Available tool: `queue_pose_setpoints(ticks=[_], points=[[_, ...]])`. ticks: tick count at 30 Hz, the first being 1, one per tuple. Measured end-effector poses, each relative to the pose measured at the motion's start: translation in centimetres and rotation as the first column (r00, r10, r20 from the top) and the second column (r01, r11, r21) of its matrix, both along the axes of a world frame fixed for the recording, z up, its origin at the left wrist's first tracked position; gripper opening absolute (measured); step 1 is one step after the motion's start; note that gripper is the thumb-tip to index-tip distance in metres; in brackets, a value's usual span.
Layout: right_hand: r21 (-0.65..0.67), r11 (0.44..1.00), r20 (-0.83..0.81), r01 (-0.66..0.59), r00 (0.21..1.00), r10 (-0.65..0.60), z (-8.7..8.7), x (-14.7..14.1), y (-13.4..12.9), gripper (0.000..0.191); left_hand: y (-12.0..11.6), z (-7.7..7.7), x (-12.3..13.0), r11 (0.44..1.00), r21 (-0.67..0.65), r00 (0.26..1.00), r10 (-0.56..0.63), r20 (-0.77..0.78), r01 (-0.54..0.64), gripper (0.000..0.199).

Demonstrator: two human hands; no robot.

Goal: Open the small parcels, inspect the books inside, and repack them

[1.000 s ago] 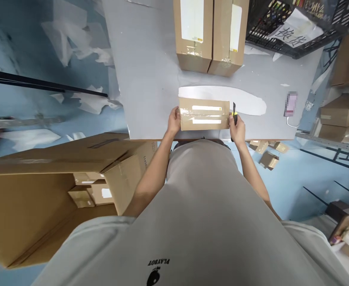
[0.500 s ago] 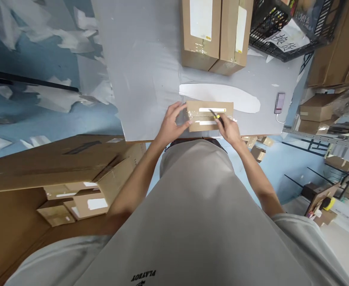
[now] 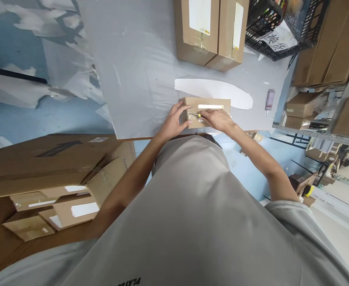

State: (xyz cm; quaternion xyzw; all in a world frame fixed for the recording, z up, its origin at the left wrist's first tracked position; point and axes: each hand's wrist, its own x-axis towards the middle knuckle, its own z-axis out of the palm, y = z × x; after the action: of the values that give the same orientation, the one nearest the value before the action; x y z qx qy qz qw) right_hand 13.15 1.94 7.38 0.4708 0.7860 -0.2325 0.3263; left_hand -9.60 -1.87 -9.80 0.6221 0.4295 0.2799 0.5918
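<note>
A small taped cardboard box [image 3: 208, 102] lies near the front edge of the grey table, with white label strips on its top. My left hand [image 3: 174, 119] grips its left end, the thumb at the near corner and the fingers at the far one. In my right hand [image 3: 218, 119] is a utility knife [image 3: 198, 115] with a bit of yellow showing; most of its handle is hidden by the fingers. Its blade points left along the taped seam, close to the left end of the box. Behind the box lies a white paper strip [image 3: 213, 89].
Two taller labelled cartons [image 3: 198, 39] stand at the back, beside a black plastic crate [image 3: 302, 37]. A phone-like device [image 3: 270, 99] with a cable lies at the right. At lower left, a large open carton [image 3: 43, 155] holds several smaller boxes. Shelving stands at the right.
My right hand has moved left over the box, taking the knife from the middle of the top to near the left end. My left hand stays at that end. The view has shifted slightly.
</note>
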Motion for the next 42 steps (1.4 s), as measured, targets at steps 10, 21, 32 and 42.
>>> queue_pose_setpoints(ticks=[10,21,32,42], points=[[-0.037,0.998,0.082,-0.043,0.996,0.046,1.2,-1.3,1.0,0.047,0.1,0.0,0.4,0.995,-0.083,0.991,0.069,0.113,-0.060,0.079],[-0.036,0.986,0.052,-0.164,0.985,0.166,0.9,-3.0,2.7,0.049,0.1,-0.3,0.4,0.990,-0.124,0.991,0.086,0.106,-0.073,0.076],[-0.012,0.987,0.026,-0.157,0.987,0.158,-0.2,2.6,2.8,0.049,-0.3,1.1,0.3,0.969,-0.189,0.987,0.159,-0.024,-0.161,0.072],[0.022,0.993,0.046,-0.117,0.992,0.116,0.3,14.8,1.6,0.045,-0.5,1.7,1.2,0.917,-0.240,0.946,0.293,-0.139,-0.319,0.069]])
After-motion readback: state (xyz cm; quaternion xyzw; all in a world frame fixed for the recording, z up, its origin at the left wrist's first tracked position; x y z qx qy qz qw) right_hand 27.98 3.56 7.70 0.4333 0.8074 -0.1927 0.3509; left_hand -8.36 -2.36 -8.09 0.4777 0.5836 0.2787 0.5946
